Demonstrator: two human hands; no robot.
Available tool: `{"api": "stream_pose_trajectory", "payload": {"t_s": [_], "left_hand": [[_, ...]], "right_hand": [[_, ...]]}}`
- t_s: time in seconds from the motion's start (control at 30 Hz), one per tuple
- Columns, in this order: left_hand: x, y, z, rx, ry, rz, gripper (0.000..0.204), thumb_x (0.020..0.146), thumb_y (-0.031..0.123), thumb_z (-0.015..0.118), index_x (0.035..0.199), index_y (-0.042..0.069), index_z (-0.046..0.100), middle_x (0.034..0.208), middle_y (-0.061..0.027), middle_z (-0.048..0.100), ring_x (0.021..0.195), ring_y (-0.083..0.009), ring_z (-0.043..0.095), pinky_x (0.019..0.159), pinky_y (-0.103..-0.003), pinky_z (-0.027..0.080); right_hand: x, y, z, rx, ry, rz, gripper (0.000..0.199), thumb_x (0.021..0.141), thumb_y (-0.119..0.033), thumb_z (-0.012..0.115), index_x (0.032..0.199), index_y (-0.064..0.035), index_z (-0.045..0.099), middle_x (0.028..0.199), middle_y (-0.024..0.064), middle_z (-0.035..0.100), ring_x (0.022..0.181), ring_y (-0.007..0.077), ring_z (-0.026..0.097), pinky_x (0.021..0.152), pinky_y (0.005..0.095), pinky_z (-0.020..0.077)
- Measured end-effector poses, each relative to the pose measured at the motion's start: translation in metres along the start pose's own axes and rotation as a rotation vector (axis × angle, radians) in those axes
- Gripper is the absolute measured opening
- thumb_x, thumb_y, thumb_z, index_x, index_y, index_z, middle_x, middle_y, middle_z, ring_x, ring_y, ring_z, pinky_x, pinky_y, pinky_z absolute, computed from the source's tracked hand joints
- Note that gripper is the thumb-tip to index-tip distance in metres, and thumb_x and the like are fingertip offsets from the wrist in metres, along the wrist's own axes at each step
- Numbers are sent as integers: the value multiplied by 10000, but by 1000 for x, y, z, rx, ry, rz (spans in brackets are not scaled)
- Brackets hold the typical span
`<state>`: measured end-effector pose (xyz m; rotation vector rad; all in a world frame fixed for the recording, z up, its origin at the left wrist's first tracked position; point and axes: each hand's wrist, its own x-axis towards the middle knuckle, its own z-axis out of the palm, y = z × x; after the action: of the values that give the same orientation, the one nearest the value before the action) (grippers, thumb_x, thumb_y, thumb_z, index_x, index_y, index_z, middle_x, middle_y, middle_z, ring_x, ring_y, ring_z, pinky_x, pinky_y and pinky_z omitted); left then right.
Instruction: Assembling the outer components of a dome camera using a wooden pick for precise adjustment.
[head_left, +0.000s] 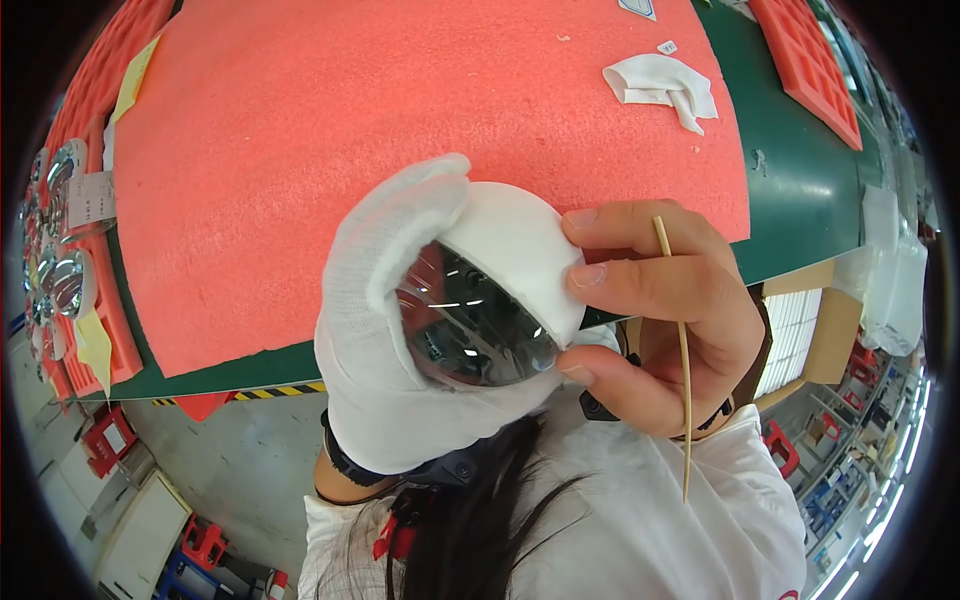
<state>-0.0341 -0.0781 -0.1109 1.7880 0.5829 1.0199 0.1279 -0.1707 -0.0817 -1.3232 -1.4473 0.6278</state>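
My left hand (pixel 365 330), in a white knit glove, is closed around the edge of a round, glossy glass lens (pixel 470 325). Dark reflections and bright streaks show on the lens. A smooth white wipe (pixel 515 235), cloth or paper, covers its upper right part. My bare right hand (pixel 665 300) pinches this wipe at the right rim of the lens, two fingers above and the thumb below. A thin wooden stick (pixel 685 370) is also held in the right hand, threaded between its fingers and pointing down toward me. Both hands are above the table's near edge.
A pink foam sheet (pixel 300 200) covers much of the green table (pixel 810 200). A crumpled white cloth (pixel 660 85) lies on it at the far right. At left, shiny round lenses (pixel 70 280) sit in a pink foam tray (pixel 120 330). Another foam tray (pixel 810 65) is at far right; a cardboard box (pixel 835 325) stands below.
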Motion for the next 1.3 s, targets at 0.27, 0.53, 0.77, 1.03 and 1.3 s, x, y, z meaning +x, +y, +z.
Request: {"api": "stream_pose_trajectory", "payload": {"t_s": [0.27,0.53,0.77,1.03,1.3], "left_hand": [[6,7,-4,-19,-135,-63,906,581,69,870,1340,50,374,1323,-150,485,1135,-248,561,966,-376,488],[10,11,4,133,-74,-97,890,591,74,868,1341,33,389,1314,-143,500,1150,-250,555,986,-380,458],[1,2,11,212,18,49,854,603,91,872,1319,18,413,1316,-148,510,1160,-249,551,995,-372,443],[5,7,8,282,-3,0,813,599,86,873,1292,27,452,1250,-128,544,1125,-230,565,967,-359,457],[10,9,7,176,-25,-88,804,597,58,860,1289,27,452,1140,-100,589,1018,-197,603,897,-329,494]], "right_hand": [[3,-6,0,-171,51,-85,296,711,40,723,993,21,634,1078,265,642,924,313,674,796,340,535],[4,-18,5,-337,164,-45,267,645,119,680,894,31,645,899,188,654,745,242,650,657,270,501],[10,-20,8,-501,205,-51,236,595,108,644,814,21,622,765,126,599,641,190,569,570,258,447],[11,-12,12,-529,239,-93,176,626,55,626,785,4,573,726,113,572,631,192,555,561,264,444],[15,2,8,-423,206,-192,146,674,13,641,795,3,561,732,105,568,612,184,525,543,267,412]]}}
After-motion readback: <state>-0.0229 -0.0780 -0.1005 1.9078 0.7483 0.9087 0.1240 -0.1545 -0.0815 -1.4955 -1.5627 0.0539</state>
